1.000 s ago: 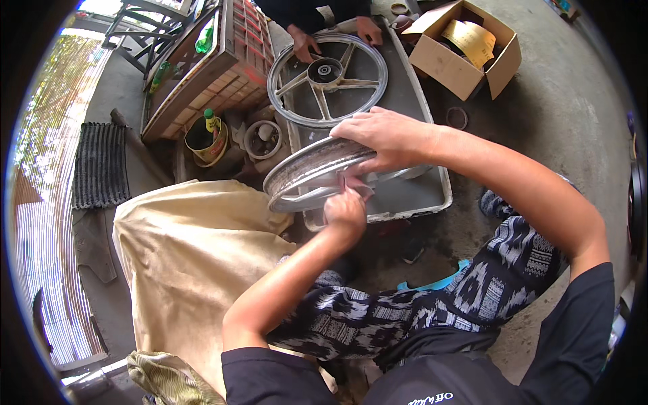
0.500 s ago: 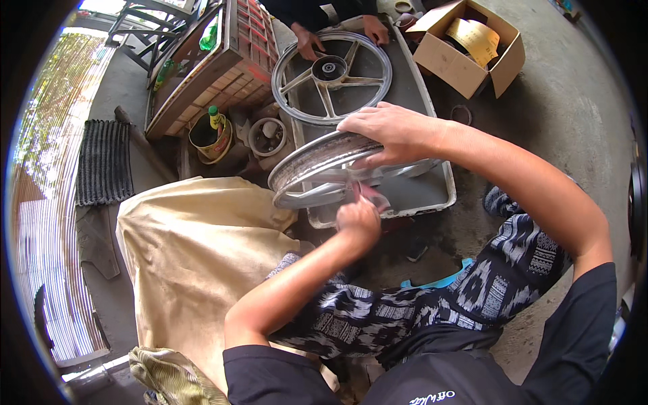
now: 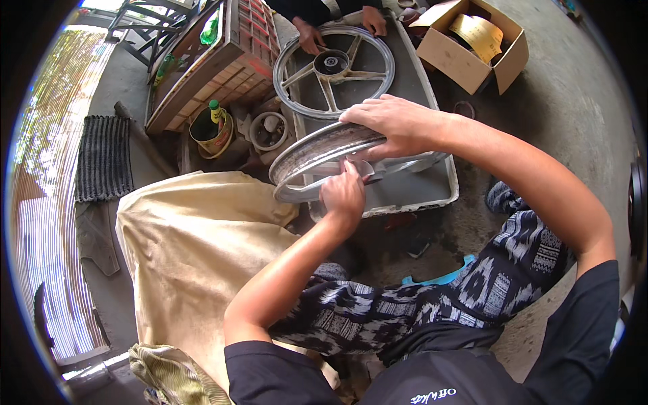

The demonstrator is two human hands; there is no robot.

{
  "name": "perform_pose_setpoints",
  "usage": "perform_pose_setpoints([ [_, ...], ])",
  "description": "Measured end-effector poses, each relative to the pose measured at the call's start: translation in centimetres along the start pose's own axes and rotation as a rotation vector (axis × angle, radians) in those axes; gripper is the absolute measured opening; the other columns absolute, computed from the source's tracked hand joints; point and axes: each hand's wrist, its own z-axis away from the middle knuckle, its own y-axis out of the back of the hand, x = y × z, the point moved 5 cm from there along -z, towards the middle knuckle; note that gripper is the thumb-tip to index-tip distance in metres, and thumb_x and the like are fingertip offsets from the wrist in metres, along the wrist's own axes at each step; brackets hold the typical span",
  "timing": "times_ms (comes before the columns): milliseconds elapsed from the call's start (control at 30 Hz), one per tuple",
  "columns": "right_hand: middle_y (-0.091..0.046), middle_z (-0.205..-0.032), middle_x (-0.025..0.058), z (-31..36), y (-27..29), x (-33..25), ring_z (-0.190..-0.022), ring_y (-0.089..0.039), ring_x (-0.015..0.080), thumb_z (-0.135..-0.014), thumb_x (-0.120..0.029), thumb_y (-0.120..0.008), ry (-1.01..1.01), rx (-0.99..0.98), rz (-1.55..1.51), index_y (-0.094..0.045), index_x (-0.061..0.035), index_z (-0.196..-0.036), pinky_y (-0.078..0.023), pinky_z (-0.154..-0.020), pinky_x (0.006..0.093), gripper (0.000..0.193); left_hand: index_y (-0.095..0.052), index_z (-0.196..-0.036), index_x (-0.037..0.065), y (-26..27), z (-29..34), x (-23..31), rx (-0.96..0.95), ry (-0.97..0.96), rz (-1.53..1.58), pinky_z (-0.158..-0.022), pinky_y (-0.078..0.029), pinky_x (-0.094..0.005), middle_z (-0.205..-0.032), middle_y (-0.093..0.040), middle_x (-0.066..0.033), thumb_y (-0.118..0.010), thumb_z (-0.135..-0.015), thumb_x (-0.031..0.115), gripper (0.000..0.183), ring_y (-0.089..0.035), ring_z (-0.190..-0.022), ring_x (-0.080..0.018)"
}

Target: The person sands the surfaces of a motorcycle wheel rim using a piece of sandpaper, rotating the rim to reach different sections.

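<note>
A silver spoked wheel rim [image 3: 297,160] is held tilted over the near part of a white-edged tub [image 3: 439,204]. My right hand [image 3: 395,126] grips its upper edge, fingers over the top and thumb beneath. Among the spokes below, my left hand [image 3: 343,196] pinches a small, thin, bent sheet [image 3: 363,171], greyish with a reddish edge, which looks like sandpaper and is pressed against the wheel. A second spoked wheel [image 3: 332,94] with a dark hub leans at the tub's far end, and another person's two hands [image 3: 308,35] rest on its upper rim.
At the far right stands an open cardboard box [image 3: 453,61] with a yellow-brown roll inside. A bucket [image 3: 212,138] with a green-capped bottle and a pot [image 3: 268,130] stand left of the tub, by a wooden crate [image 3: 236,71]. Beige cloth [image 3: 196,229] drapes at my left.
My left hand has moved a little left and up along the wheel with the sheet. My right hand keeps its hold on the rim. The view has shifted slightly.
</note>
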Motion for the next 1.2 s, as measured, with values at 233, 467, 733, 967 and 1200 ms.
perform_pose_setpoints([
  [233, -0.064, -0.121, 0.0163, -0.1, -0.5, 0.1, -0.118, -0.059, 0.0312, -0.085, -0.039, -0.073, 0.045, 0.038, 0.02, -0.051, -0.0065, -0.135, -0.044, -0.1, 0.0454, 0.063, -0.061, -0.116, -0.002, 0.7, 0.1, 0.3, -0.118, 0.057, -0.163, -0.063, -0.056, -0.0351, -0.08, -0.074, -0.0105, -0.049, -0.1, 0.031, 0.038, -0.074, -0.073, -0.0234],
  [467, -0.064, -0.121, 0.016, -0.6, 0.0, -0.1, -0.118, -0.059, 0.0314, -0.085, -0.04, -0.073, -0.008, -0.031, -0.006, -0.051, -0.0062, -0.135, -0.044, -0.099, 0.0448, 0.064, -0.059, -0.125, 0.0, 1.9, 0.0, -1.3, -0.324, -0.017, -0.169, -0.072, -0.057, -0.0371, -0.094, -0.075, -0.0118, -0.042, -0.103, 0.027, 0.039, -0.074, -0.088, -0.0249],
  [733, -0.064, -0.12, 0.0148, -0.1, -0.8, -0.3, -0.118, -0.059, 0.0297, -0.085, -0.037, -0.073, 0.086, 0.033, 0.014, -0.052, -0.0055, -0.133, -0.045, -0.097, 0.0446, 0.062, -0.052, -0.138, 0.002, 3.1, 0.3, -0.9, -0.58, 0.047, -0.198, -0.085, -0.055, -0.0358, -0.112, -0.073, -0.012, -0.045, -0.102, 0.031, 0.046, -0.073, -0.098, -0.0234],
  [967, -0.065, -0.119, 0.0142, 0.8, -0.3, 0.2, -0.115, -0.06, 0.0305, -0.087, -0.046, -0.071, 0.075, 0.057, 0.029, -0.052, -0.0056, -0.133, -0.045, -0.096, 0.0458, 0.064, -0.028, -0.154, 0.001, 6.8, 0.7, 0.1, -0.714, 0.154, -0.173, -0.085, -0.056, -0.0373, -0.115, -0.073, -0.0106, -0.042, -0.103, 0.034, 0.062, -0.073, -0.099, -0.0223],
  [1200, -0.063, -0.122, 0.0145, 0.2, -0.1, -0.3, -0.117, -0.059, 0.0305, -0.086, -0.044, -0.072, 0.026, -0.008, 0.002, -0.051, -0.0045, -0.133, -0.046, -0.096, 0.0463, 0.065, -0.041, -0.15, 0.01, 4.1, 0.1, -0.8, -0.575, 0.155, -0.187, -0.087, -0.057, -0.038, -0.117, -0.071, -0.0137, -0.045, -0.103, 0.029, 0.051, -0.071, -0.103, -0.0265],
])
